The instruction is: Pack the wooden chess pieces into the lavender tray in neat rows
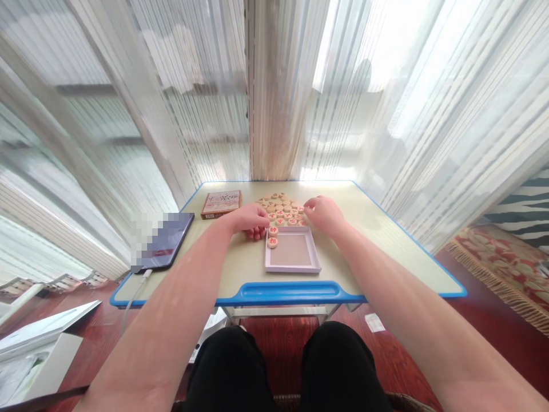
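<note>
A shallow white box tray (pixel 292 268) lies on the table in front of me. Two round wooden Chinese chess pieces with red characters sit along its left side, a far one (pixel 273 230) and a near one (pixel 272 243). My left hand (pixel 254 220) is closed at the tray's far left corner, its fingers curled and its fingertips by the far piece; whether anything is between them is hidden. Beyond the tray lies a loose cluster of Chinese chess pieces (pixel 280 213). My right hand (pixel 322 214) is at the cluster's right side, fingers bent but apart, tips beside a red-marked piece (pixel 301 209).
A brown printed box (pixel 221 204) stands at the table's back left. Nearer, a dark tablet (pixel 171 246) with a white cable (pixel 144 277) lies by the left edge. The table has a blue rim (pixel 291 290). Sheer curtains (pixel 278 114) hang behind it.
</note>
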### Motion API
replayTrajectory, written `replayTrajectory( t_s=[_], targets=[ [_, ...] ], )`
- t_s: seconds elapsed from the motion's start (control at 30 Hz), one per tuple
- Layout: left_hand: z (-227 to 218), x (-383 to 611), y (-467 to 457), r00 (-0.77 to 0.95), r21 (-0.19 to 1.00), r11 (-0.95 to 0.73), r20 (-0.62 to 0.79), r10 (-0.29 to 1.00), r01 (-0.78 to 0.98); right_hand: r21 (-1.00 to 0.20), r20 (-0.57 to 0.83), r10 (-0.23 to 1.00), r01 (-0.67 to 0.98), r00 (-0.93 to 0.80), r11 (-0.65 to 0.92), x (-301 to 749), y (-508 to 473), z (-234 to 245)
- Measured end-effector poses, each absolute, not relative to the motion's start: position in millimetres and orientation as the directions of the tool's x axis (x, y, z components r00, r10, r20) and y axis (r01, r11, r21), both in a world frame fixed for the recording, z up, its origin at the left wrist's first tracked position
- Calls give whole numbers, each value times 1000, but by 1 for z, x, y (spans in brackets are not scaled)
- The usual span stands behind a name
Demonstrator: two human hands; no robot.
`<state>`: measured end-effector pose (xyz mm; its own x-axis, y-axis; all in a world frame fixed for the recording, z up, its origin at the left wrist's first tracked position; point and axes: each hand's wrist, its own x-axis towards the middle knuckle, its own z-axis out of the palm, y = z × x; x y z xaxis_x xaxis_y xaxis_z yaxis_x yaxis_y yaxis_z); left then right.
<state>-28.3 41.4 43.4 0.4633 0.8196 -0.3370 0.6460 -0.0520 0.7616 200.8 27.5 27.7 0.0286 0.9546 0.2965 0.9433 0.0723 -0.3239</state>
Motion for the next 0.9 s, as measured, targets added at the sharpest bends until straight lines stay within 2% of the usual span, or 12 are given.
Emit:
replayTrajectory(
  t_s=[0.17, 0.4, 0.6, 0.73, 0.8, 0.9],
  targets=[
    [45, -29, 40, 466, 775, -33, -346, 814, 632, -376, 188, 982, 924, 9, 64, 198, 27, 29],
    [44, -28, 42, 468, 822, -17, -307, 828, 570, -369, 209, 978, 923, -28, 105, 197, 25, 32],
    [41, -26, 47, 404, 879, -42, -176, 898, 476, -354, 115, 993, 935, 26, 17, 193, 25, 32],
    [39, -25, 50, 361, 920, -92, -56, 931, 380, -364, 124, 991, 932, 48, 1, 192, 27, 30],
    [39, -25, 50, 337, 928, -123, -2, 942, 350, -361, 144, 989, 932, 30, 24, 192, 26, 30],
    [39, -24, 48, 339, 923, -184, 63, 939, 337, -351, 211, 974, 924, -79, 151, 188, 24, 29]
  ],
)
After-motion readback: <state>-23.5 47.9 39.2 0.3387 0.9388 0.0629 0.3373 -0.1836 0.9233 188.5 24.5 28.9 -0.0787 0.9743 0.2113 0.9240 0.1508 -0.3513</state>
